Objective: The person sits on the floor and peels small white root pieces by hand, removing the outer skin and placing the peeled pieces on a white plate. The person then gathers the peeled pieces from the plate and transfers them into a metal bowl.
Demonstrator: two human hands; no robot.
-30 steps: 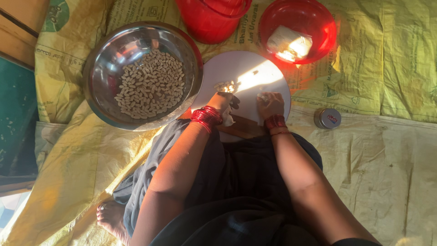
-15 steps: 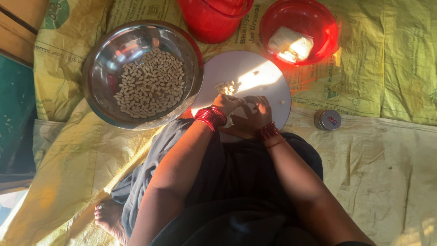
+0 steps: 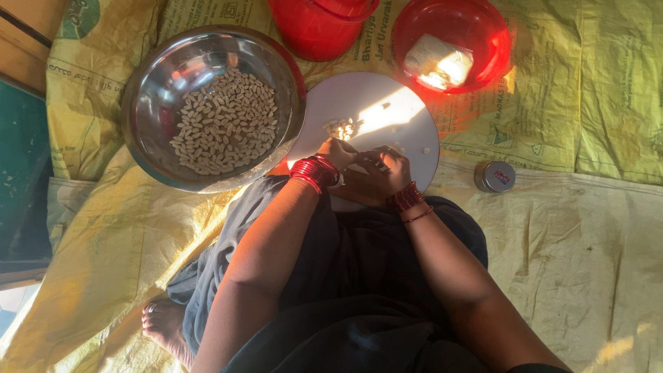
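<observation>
Centre frame: your left hand (image 3: pixel 338 153) and right hand (image 3: pixel 385 173), apart a second ago, now touch over the white board (image 3: pixel 407 128), fingers curled, pinching something small; small pale pieces (image 3: pixel 341 128) just above.

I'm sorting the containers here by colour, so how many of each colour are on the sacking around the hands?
Red: 2, the red bucket and the red bowl.
Silver: 2, the steel bowl and the small tin.
White: 1, the round white board under the left hand and right hand.
Total: 5.
</observation>
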